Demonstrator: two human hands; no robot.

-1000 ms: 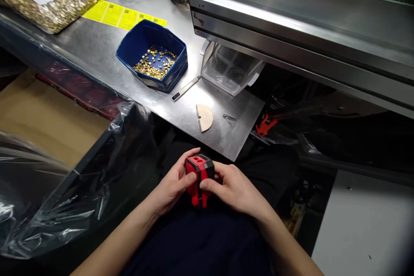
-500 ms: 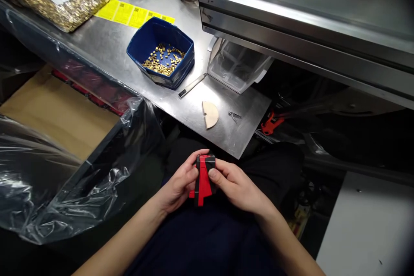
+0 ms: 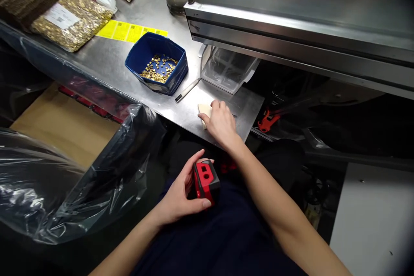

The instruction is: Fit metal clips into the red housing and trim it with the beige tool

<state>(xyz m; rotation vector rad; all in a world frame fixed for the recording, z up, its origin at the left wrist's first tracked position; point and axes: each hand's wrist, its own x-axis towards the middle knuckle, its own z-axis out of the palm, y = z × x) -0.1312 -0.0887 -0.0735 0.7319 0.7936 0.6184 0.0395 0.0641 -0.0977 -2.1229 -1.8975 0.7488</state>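
My left hand (image 3: 181, 196) holds a small red and black device (image 3: 205, 181) over my lap, fingers wrapped round its left side and thumb under it. My right hand (image 3: 220, 123) rests on the steel table (image 3: 106, 58) near its front edge, fingers down on a pale half-round piece (image 3: 203, 110), most of which the hand hides. A small metal clip that lay beside the piece is covered by the hand.
A blue bin (image 3: 157, 67) of small brass parts, a thin metal strip (image 3: 186, 90) and a clear plastic tray (image 3: 228, 70) stand behind my right hand. Bags of brass parts (image 3: 73, 19), yellow labels (image 3: 131, 32), a conveyor frame (image 3: 291, 13) and a plastic-lined carton (image 3: 64, 155) surround me.
My right hand has let go of the red device and reached forward onto the table, over the half-round piece. The left hand alone keeps the device, turned flatter.
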